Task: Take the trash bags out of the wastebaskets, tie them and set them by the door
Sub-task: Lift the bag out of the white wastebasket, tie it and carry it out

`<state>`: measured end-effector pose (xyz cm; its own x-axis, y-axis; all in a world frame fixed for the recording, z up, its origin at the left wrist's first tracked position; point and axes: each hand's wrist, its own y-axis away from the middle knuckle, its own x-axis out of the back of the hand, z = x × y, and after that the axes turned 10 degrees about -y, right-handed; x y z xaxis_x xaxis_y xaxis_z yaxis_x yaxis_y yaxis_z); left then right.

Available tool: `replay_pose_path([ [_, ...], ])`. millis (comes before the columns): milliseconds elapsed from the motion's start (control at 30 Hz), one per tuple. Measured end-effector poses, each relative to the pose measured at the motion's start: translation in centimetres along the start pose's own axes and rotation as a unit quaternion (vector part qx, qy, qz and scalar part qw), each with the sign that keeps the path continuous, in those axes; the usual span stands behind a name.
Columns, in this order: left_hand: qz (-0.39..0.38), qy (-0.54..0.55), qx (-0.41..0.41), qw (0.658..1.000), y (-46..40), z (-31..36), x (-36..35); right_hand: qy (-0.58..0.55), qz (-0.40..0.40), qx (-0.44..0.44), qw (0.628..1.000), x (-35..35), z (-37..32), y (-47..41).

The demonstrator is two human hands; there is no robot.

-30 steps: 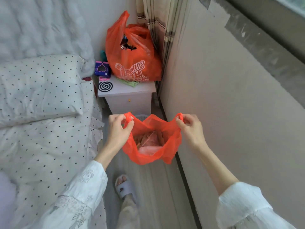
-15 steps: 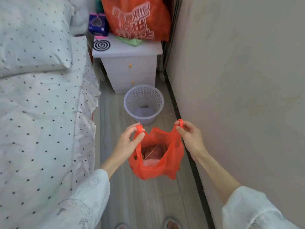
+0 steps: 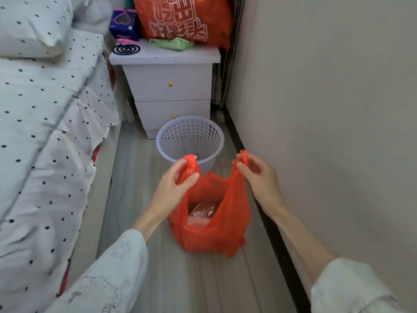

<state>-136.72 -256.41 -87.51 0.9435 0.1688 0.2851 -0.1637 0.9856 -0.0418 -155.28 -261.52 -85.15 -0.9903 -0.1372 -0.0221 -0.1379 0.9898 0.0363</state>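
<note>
Trouble here would most likely come from the handles: they are thin twisted strips, and if one slips out of a pinch while they are crossed for the knot, the mouth would gape and the bag could sag sideways. Pulling the knot hard might also tear such flimsy plastic. The wall stands close at the right of the frame and the bed fills the left, so there is little elbow room for the tying.

The trash bag is bright orange, thin and crinkled, low in the middle of the frame, out of the wastebasket, which stands just above it in the picture with its bottom showing bare. Whether the bag's base touches the floor I cannot tell. Its mouth is pulled wide, and pale crumpled wrapping shows inside at the bottom. The left hand pinches the left handle between thumb and fingers; the right hand pinches the right handle the same way, the two held apart. No knot is made yet.
</note>
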Motion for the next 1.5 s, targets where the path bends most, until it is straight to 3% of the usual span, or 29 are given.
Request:
replay_pose_path([
  [100,0.042,0.017,-0.039,0.998,-1.3,-2.9,-1.0,-0.023,-0.007,0.056,0.998,-0.3,2.8,-1.1],
  [233,0.069,-0.037,-0.1,0.992,-1.8,-6.0,-2.1,-0.009,-0.027,0.091,0.995,-0.9,7.3,-1.3],
  [433,0.083,-0.06,-0.164,0.981,0.0,-6.3,-3.1,-0.03,0.008,0.07,0.997,-2.6,10.5,0.3],
  [667,0.148,-0.022,-0.106,0.983,0.8,-7.7,-2.7,0.088,0.092,0.119,0.985,-3.1,12.0,4.0],
  [867,0.206,-0.001,-0.066,0.976,1.3,-8.8,-0.5,0.118,0.07,0.137,0.981,-1.5,12.3,6.7],
  [1000,0.275,0.04,0.007,0.961,1.7,-9.2,0.7,0.151,0.069,0.149,0.975,0.1,12.9,7.2],
  [1167,0.331,0.081,0.032,0.94,1.8,-9.2,1.5,0.261,-0.026,0.157,0.952,1.5,14.2,7.2],
  [1233,0.323,0.08,0.035,0.942,2.2,-9.0,1.3,0.315,-0.061,0.155,0.935,1.4,15.2,7.1],
  [1300,0.292,0.077,0.029,0.953,2.4,-8.5,0.6,0.297,-0.057,0.128,0.945,0.5,15.8,7.2],
  [1400,0.208,0.066,0.003,0.976,2.5,-7.7,-0.4,0.098,0.008,0.055,0.994,-2.3,15.4,6.6],
  [1500,0.146,0.046,-0.018,0.988,2.6,-7.4,-0.9,0.002,0.005,0.032,0.999,-4.2,16.0,4.7],
])
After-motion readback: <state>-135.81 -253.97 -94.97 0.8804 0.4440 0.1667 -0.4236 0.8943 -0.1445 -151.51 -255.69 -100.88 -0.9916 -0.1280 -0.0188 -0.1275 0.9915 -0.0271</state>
